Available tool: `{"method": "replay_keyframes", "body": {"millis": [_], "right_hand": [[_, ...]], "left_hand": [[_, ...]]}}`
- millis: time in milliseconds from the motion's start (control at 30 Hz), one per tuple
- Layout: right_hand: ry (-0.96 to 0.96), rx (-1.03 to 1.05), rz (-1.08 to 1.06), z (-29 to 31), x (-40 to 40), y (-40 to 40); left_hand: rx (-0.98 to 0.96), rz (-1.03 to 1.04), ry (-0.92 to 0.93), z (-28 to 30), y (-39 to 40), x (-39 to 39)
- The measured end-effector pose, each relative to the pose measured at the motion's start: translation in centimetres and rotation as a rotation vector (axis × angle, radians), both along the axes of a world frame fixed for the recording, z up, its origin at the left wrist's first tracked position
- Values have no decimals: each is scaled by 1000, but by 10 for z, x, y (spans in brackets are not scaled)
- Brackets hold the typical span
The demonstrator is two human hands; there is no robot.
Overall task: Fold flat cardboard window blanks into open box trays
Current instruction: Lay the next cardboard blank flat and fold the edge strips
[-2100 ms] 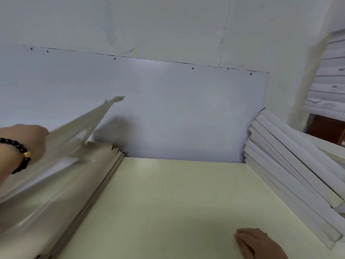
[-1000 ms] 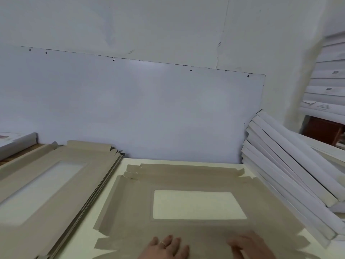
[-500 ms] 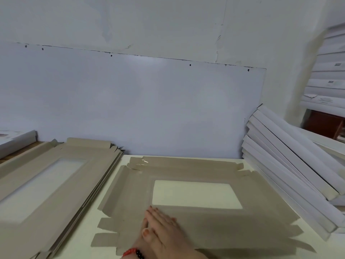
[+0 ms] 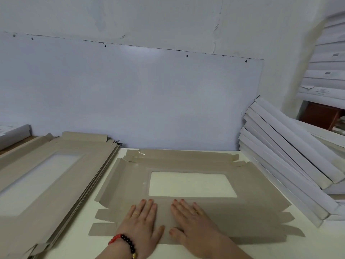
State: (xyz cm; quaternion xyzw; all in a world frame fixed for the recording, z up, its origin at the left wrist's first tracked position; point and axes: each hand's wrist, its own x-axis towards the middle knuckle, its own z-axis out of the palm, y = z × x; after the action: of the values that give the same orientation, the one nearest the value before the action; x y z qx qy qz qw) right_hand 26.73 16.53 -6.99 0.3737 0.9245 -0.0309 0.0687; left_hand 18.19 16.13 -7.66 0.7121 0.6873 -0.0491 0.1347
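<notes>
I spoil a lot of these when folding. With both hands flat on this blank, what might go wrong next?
The small corner tabs are thin and could bend or tear. The blank lies close to the leaning white boxes, so lifting the right flap may knock them. The left hand and right hand press only the near edge, so it may slide.

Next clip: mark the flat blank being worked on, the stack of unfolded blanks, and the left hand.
flat blank (image 4: 248, 219): head view, bare cardboard right of the hands.
stack of unfolded blanks (image 4: 89, 171): head view, top sheet's right border.
left hand (image 4: 142, 219): head view, back of the hand, pressed flat.
</notes>
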Motion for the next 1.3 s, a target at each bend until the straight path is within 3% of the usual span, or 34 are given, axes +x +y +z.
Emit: {"method": "replay_keyframes", "body": {"millis": [33,67,133,167,533,733,967,1133,1300], "right_hand": [[-2,-4,-23,-2,11,6],[-1,-6,-47,-4,23,12],[-2,4,-107,-7,49,24],[-4,14,-144,-8,63,31],[-7,47,-594,-11,210,66],[111,162,-934,-7,225,70],[288,252,-1088,2,220,74],[404,199,-1032,4,226,70],[453,179,-1090,-5,240,49]], "left_hand": [[111,-31,104,14,-26,-92],[137,49,-110,6,-55,-132],[144,168,152,-13,-63,-139],[182,114,166,-11,-64,-138],[231,431,71,-19,-60,-187],[265,662,-7,-14,-60,-222],[421,835,-198,6,-55,-221],[406,781,-372,18,-60,-225],[349,645,-321,21,-93,-228]]}}
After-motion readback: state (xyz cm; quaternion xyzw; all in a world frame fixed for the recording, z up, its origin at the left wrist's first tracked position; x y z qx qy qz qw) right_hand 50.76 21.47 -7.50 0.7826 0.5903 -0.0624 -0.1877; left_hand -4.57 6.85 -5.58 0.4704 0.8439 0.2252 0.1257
